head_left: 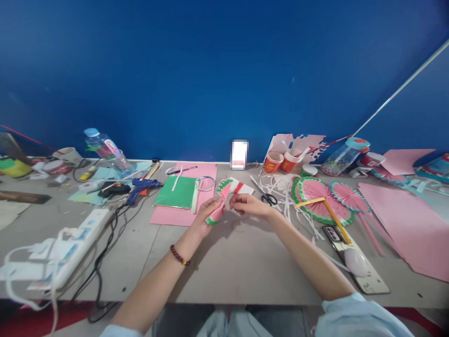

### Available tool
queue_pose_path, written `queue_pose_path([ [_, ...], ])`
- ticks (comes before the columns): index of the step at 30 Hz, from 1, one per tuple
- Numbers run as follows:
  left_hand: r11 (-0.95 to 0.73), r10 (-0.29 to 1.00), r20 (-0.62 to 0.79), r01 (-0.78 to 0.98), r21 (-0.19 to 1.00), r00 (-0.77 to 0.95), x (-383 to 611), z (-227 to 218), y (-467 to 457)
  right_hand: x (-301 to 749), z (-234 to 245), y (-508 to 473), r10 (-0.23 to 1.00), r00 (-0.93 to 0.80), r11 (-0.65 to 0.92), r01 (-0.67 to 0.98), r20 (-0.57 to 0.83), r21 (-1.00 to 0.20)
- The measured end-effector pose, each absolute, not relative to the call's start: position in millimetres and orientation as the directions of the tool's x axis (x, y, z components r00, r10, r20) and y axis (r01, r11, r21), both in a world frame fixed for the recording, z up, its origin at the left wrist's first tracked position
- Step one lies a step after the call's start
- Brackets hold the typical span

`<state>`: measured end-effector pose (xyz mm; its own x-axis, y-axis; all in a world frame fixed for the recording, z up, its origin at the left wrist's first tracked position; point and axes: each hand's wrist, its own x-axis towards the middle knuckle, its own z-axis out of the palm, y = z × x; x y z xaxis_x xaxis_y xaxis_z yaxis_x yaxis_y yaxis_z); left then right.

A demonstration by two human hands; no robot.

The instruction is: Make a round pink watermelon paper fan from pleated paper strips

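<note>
Holding pleated paper (pixel 216 215), red cups (pixel 273 162) behind; beads (pixel 329 167) in jar (pixel 345 152)

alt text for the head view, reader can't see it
The left hand holds a pleated pink-and-green paper piece above a grey table, the right hand beside it. Black-handled scissors and a round pink-and-green paper fan lie to the right, a blue glue gun to the left.
</note>
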<state>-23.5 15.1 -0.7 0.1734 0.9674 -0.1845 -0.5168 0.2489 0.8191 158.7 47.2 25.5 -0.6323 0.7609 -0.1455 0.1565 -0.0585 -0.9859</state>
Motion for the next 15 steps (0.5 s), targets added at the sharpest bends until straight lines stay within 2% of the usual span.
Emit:
queue_pose_path([
  [4,0.280,0.957,-0.208,-0.460,0.843,0.201,-25,-3,15,171,25,54,0.739,-0.652,-0.107,0.132,-0.168,-0.985],
  [12,0.188,0.882,-0.091,-0.168,0.968,0.463,-21,4,4,179,33,55,0.756,-0.617,-0.048,0.281,-0.219,-0.958],
  [15,0.146,0.857,-0.083,-0.084,0.986,0.508,-19,7,2,180,37,55,0.785,-0.580,-0.021,0.328,-0.219,-0.945],
])
